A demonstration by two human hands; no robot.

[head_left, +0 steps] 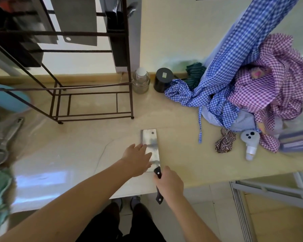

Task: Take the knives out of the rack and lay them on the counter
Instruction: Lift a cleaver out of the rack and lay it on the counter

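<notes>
1. Knife number one, a big cleaver (150, 147), lies flat on the counter (182, 137), close to the front edge.
2. The right hand (170, 183) is closed around the cleaver's black handle (159, 198), which sticks out past the counter's edge.
3. The left hand (138, 158) is open, with flat fingers (143, 147) resting on the blade.
4. So this knife looks nearly done. I think both hands only need to let go.
5. More is left to do. The rack (128, 67) at the back still holds other wide blades (77, 20) hanging up high. How many, I cannot tell.
6. Room: the counter is bare between the cleaver and the rack, and to the left too. More knives could go there.
7. On the right, checked cloths (226, 95) fill a lot of space. A glass jar (140, 81) and a black jar (163, 79) stand near the rack's foot.
8. The handle hanging over the edge could get bumped, so sliding the cleaver further in may be safer.
</notes>
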